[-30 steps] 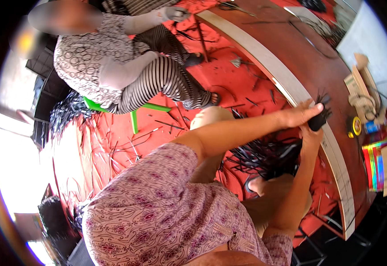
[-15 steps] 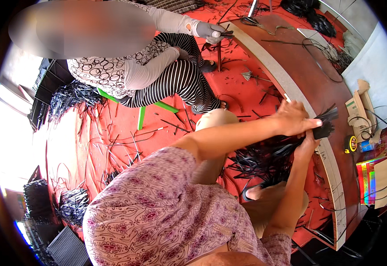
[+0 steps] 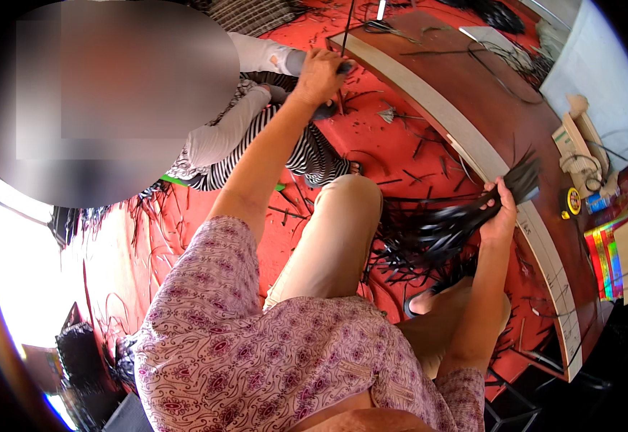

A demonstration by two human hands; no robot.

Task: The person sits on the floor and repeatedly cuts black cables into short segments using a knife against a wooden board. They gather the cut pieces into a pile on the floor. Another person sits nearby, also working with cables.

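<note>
My right hand [image 3: 499, 212] is closed round a thick bundle of black strips [image 3: 443, 227], beside the table's curved edge. The strips' short ends fan out above the fist; their long ends hang down to the left, smeared by motion. My left hand [image 3: 319, 78] is stretched far forward, its fingers closed on dark strip ends [image 3: 344, 68] at the co-worker's gloved hand [image 3: 296, 63]. My hand partly covers that glove, so whether the co-worker still grips the strips is hidden.
A co-worker in striped trousers [image 3: 321, 147] sits at the left. The curved table [image 3: 465, 93] on the right bears a cardboard box [image 3: 580, 155], a yellow tape measure [image 3: 571, 202] and cords. Strip scraps litter the red floor [image 3: 400, 144].
My left hand has left the bundle and reached forward and left to the co-worker's hand. My right hand keeps the bundle, whose top ends now spread wider. The view has shifted.
</note>
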